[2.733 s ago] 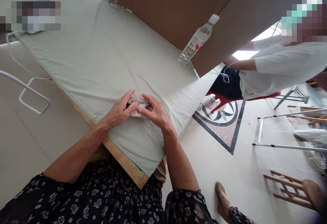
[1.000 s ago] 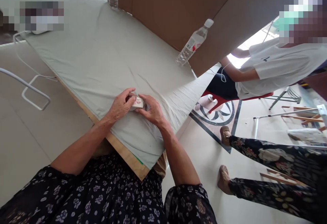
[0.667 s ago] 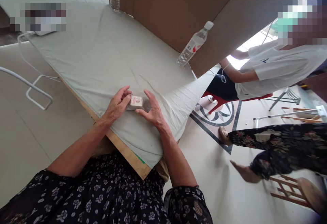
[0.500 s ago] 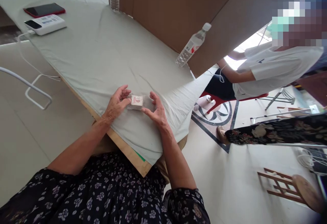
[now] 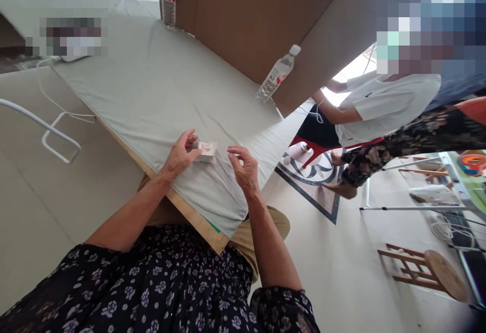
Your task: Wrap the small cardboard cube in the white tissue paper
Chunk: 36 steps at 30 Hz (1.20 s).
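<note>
Table (image 5: 192, 217) under pale grey-green cloth (image 5: 152, 90); creases running toward right side. Bare wood edge showing along near left side, green strip (image 5: 212, 225) peeking out by near corner. On cloth: 1 small white box (image 5: 206, 152), reddish print on top, close to near corner. Large brown cardboard (image 5: 246, 24) standing toward far side. 2 clear plastic bottles (image 5: 276, 76) upright beside it, 1 per end. White device (image 5: 82, 48), partly pixelated, at far left.

A labelled plastic water bottle (image 5: 277, 75) stands near the cloth-covered table's (image 5: 152, 80) right edge, beside a brown cardboard panel (image 5: 243, 14); a second bottle (image 5: 169, 4) stands by the panel's left end.
</note>
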Tool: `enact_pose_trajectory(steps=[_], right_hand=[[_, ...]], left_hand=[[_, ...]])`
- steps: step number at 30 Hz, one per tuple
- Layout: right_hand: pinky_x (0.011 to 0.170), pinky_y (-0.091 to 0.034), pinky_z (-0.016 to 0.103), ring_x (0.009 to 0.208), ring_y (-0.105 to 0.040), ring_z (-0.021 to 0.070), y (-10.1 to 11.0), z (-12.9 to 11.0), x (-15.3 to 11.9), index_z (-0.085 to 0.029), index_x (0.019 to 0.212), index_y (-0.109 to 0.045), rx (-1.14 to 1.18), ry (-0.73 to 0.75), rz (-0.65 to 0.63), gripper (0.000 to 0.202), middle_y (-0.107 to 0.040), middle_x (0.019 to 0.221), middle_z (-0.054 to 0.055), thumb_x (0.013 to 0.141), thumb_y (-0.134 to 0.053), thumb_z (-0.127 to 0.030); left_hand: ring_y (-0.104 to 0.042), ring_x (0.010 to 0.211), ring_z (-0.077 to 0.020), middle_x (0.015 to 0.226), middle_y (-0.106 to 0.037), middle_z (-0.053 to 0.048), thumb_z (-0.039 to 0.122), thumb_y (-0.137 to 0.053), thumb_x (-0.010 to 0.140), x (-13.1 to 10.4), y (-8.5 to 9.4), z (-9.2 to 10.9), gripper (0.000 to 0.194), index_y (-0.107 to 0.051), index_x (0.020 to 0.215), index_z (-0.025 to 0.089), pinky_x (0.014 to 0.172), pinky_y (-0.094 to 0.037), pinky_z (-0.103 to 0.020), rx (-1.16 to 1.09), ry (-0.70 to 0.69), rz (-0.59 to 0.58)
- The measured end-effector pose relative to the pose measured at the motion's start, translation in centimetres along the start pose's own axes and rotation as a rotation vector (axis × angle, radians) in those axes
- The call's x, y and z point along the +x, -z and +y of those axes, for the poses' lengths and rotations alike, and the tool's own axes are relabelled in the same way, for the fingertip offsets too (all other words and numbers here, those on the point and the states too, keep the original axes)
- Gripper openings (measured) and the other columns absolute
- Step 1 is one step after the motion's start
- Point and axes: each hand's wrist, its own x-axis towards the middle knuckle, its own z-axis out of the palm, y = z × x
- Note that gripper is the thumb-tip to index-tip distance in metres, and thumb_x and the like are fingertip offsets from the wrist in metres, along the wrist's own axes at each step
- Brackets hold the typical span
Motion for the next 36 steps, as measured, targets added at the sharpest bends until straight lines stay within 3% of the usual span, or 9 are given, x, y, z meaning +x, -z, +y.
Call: enact_pose_trajectory(steps=[5, 9, 12, 15, 20, 23, 31, 36], right_hand=[[0.1, -0.049, 0.04, 0.11, -0.068, 0.0236, -1.6, -1.7, 2.7, -0.023, 0.102, -0.08, -0.305, 0.227, -0.189, 0.018, -0.077, 0.115, 0.009, 0.097, -0.062, -0.022], [0.096, -0.042, 0.042, 0.106, -0.063, 0.0262, -1.9, -3.6, 3.9, -0.022, 0.106, -0.079, -0.695, 0.373, -0.397, 0.02, -0.078, 0.113, 0.009, 0.102, -0.061, -0.023], [0.093, -0.037, 0.042, 0.1, -0.06, 0.0257, -1.9, -4.3, 4.2, -0.021, 0.101, -0.078, -0.862, 0.468, -0.464, 0.026, -0.078, 0.108, 0.01, 0.106, -0.052, -0.023], [0.092, -0.034, 0.042, 0.096, -0.059, 0.025, -2.3, -4.2, 4.6, -0.019, 0.093, -0.076, -0.909, 0.491, -0.451, 0.029, -0.078, 0.101, 0.01, 0.105, -0.05, -0.02], [0.092, -0.034, 0.039, 0.097, -0.061, 0.0239, -2.9, -3.9, 5.9, -0.019, 0.094, -0.071, -0.798, 0.346, -0.298, 0.019, -0.077, 0.101, 0.009, 0.099, -0.053, -0.016], [0.095, -0.034, 0.037, 0.099, -0.062, 0.0231, -2.8, -4.5, 7.0, -0.02, 0.095, -0.067, -0.729, 0.308, -0.274, 0.02, -0.076, 0.103, 0.008, 0.1, -0.048, -0.017], [0.093, -0.038, 0.037, 0.104, -0.062, 0.0243, -2.0, -5.5, 10.7, -0.02, 0.101, -0.063, -0.669, 0.15, -0.247, 0.019, -0.073, 0.108, 0.01, 0.103, -0.044, -0.022], [0.089, -0.04, 0.035, 0.097, -0.06, 0.0227, -1.5, -4.3, 13.7, -0.021, 0.093, -0.061, -0.574, 0.118, -0.206, 0.019, -0.071, 0.105, 0.009, 0.099, -0.044, -0.023]], left_hand=[[-0.068, 0.111, -0.0262, 0.129, -0.067, -0.016, 0.032, -0.069, 0.071, 0.2, -0.3, -0.5, 0.08, -0.05, 0.146, 0.012, 0.107, -0.053, -0.048, 0.04, -0.029, 0.012], [-0.07, 0.106, -0.0231, 0.126, -0.069, -0.013, 0.032, -0.069, 0.074, 0.2, -0.4, -1.0, 0.076, -0.05, 0.146, 0.015, 0.103, -0.056, -0.044, 0.03, -0.058, 0.016], [-0.07, 0.107, -0.0222, 0.126, -0.069, -0.014, 0.032, -0.068, 0.076, 0.3, -0.5, -1.2, 0.076, -0.049, 0.148, 0.013, 0.103, -0.056, -0.042, 0.042, -0.082, 0.005], [-0.07, 0.108, -0.022, 0.128, -0.069, -0.016, 0.03, -0.065, 0.08, 0.1, -0.6, -1.1, 0.075, -0.046, 0.15, 0.012, 0.102, -0.056, -0.041, 0.091, -0.106, -0.011], [-0.063, 0.127, -0.0317, 0.137, -0.065, -0.02, 0.039, -0.071, 0.083, -0.3, -1.1, -0.6, 0.076, -0.046, 0.15, 0.013, 0.112, -0.048, -0.051, 0.365, -0.204, 0.027], [-0.063, 0.128, -0.035, 0.135, -0.067, -0.02, 0.043, -0.072, 0.083, -0.4, -1.2, -0.3, 0.081, -0.043, 0.152, 0.012, 0.114, -0.044, -0.055, 0.471, -0.207, 0.03], [-0.065, 0.125, -0.0317, 0.136, -0.066, -0.015, 0.036, -0.077, 0.074, -0.1, -0.9, -0.4, 0.099, -0.034, 0.16, 0.015, 0.112, -0.047, -0.049, 0.398, -0.22, -0.077], [-0.059, 0.13, -0.0342, 0.153, -0.052, -0.021, 0.04, -0.081, 0.072, -0.4, -0.8, 0.2, 0.103, -0.032, 0.16, 0.017, 0.111, -0.048, -0.051, 0.317, -0.296, -0.11]])
